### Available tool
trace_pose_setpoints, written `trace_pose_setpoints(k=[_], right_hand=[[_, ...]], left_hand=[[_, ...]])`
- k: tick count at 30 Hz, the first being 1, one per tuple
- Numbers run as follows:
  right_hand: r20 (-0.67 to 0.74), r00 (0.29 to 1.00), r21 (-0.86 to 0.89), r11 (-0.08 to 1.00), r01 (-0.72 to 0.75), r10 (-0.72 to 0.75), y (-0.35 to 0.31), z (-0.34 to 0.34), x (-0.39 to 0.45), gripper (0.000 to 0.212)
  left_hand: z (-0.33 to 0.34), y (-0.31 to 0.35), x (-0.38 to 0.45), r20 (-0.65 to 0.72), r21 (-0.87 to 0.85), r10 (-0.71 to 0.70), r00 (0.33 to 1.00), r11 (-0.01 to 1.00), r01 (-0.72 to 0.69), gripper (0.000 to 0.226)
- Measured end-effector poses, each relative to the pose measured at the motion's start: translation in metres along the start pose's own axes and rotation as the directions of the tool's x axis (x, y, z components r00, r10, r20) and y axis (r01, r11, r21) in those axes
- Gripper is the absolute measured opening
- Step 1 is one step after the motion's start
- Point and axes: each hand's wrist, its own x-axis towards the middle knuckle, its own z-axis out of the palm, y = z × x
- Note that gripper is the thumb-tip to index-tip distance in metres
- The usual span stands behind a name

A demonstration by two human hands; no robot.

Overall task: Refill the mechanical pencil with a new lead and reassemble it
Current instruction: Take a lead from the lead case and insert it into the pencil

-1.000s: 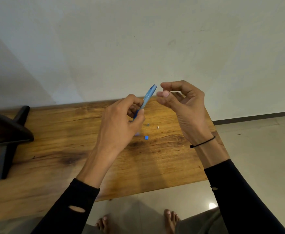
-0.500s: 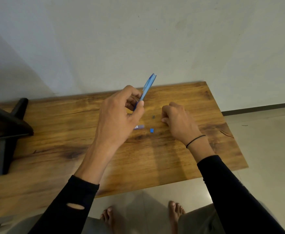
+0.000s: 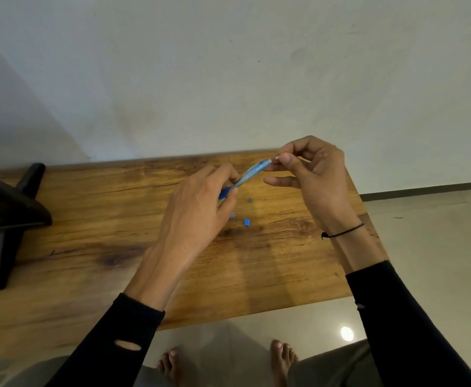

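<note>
Moved: right hand (image 3: 312, 174) up off the tabletop (image 3: 89, 247) since half a second ago, now at the pencil's upper end; pencil tilted lower than before.
Stand: dark, at the left edge (image 3: 8, 208), well apart from the work.
Left hand: closed around the pencil's lower end (image 3: 200, 208), thumb and fingers pinched on the dark blue grip section, raised above mid-tabletop.
Pencil: blue barrel (image 3: 252, 172), slanting up to the right, held in the air between both hands, open end toward the right hand.
Handling: light, stiff plastic, smooth and likely slippery; best held at the grip section, as now.
Small parts: blue cap (image 3: 246, 222) and a tiny grey piece (image 3: 250, 200) loose on the tabletop below the hands; another bluish bit half hidden by the left hand.
Right hand grip: thumb and forefinger pinched narrow on a thin pale sliver (image 3: 277, 156) at the barrel's mouth; whether lead or another part, cannot tell.
Lead, if so: brittle, snaps under side load; needs feeding straight along the barrel.
Obstructions: none between hands; loose parts could roll toward the near edge.
</note>
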Motion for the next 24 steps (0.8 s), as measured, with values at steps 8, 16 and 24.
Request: trace_pose_setpoints(k=[8,16,24], right_hand=[[0.016,0.999,-0.023,0.999,0.033,-0.032,0.0004,0.0045,-0.0015,0.002],[0.049,0.998,-0.078,0.996,0.05,-0.046,0.0026,0.0058,-0.0011,0.003],[0.046,0.999,-0.078,0.996,0.031,-0.027,0.0061,0.0061,-0.0013,0.004]], left_hand=[[0.0006,0.0028,-0.0005,0.01,0.044,-0.023,1.0,0.999,0.022,0.009],[0.0023,0.0014,-0.0011,0.024,0.091,-0.017,1.0,0.996,0.015,0.009],[0.0018,0.0018,-0.0017,0.006,0.098,-0.021,1.0,0.995,0.02,0.01]])
